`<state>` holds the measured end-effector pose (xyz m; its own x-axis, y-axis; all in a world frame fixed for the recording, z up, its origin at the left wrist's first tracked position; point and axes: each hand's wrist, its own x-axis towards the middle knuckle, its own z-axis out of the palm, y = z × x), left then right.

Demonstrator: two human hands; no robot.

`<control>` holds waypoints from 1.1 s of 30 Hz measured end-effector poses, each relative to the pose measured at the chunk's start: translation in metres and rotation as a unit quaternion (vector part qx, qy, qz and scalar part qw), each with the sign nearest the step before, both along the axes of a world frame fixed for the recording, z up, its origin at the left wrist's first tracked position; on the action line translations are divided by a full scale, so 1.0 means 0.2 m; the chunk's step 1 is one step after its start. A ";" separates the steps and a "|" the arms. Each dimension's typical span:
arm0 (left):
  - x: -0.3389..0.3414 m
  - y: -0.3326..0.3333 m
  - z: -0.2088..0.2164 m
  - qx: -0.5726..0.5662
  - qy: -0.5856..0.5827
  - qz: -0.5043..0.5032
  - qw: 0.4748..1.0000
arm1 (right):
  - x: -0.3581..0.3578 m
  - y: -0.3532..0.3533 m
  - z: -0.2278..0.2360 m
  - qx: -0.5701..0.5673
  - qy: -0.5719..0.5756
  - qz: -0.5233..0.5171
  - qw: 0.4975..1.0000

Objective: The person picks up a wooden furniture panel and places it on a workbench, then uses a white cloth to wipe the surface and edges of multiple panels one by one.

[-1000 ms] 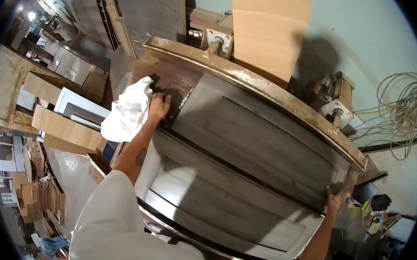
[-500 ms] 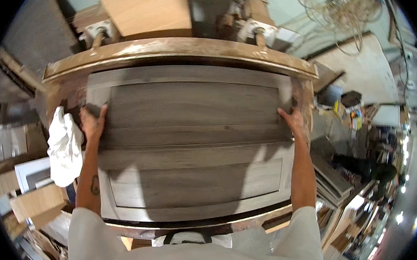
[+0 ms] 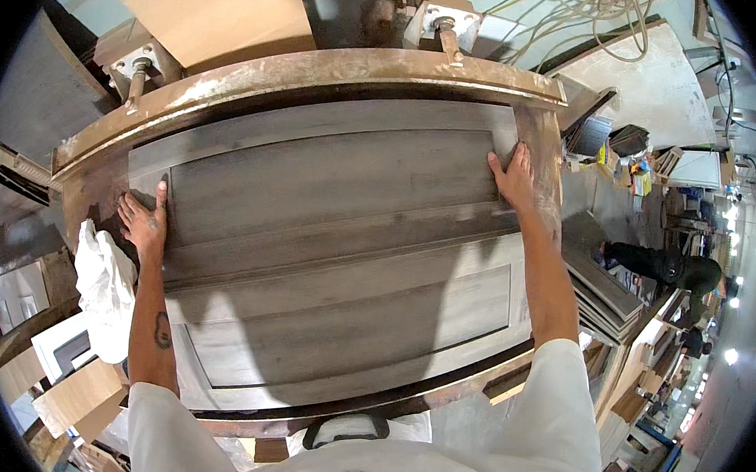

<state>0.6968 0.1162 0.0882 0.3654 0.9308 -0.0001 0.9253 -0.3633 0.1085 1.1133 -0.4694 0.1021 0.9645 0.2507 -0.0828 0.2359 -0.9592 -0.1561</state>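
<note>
Two grey wood-grain cabinet doors (image 3: 338, 176), or one with two recessed panels, lie flat before me; I cannot tell which. My left hand (image 3: 144, 224) rests on the left edge of the far part, thumb pointing away on its face and fingers spread past the edge. At the right edge lies my right hand (image 3: 515, 177), its thumb on the face and its fingers stretched out away from me. Neither hand is wrapped round the wood. A crumpled white cloth (image 3: 102, 291) hangs just left of my left forearm.
A worn wooden rail (image 3: 320, 67) runs along the far side, with metal screw fittings (image 3: 445, 30) behind it. Beyond it leans a light wood board (image 3: 210, 9). Stacked grey panels (image 3: 598, 286) stand to the right, near another person (image 3: 674, 270) in dark clothes.
The whole view has tilted and shifted. My right hand sits slightly farther along the edge, its fingers now plainly stretched out. My left hand stays by the left edge.
</note>
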 end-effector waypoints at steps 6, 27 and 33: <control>0.06 -0.06 0.06 -0.008 0.009 0.013 1.000 | -0.02 0.04 0.03 0.019 -0.062 -0.016 0.998; 0.09 -0.14 0.17 -0.005 0.004 -0.050 0.999 | 0.03 0.02 -0.02 -0.075 -0.066 0.014 0.995; 0.11 -0.16 0.20 -0.017 -0.009 -0.033 0.999 | 0.06 -0.01 -0.02 -0.127 -0.066 0.015 0.990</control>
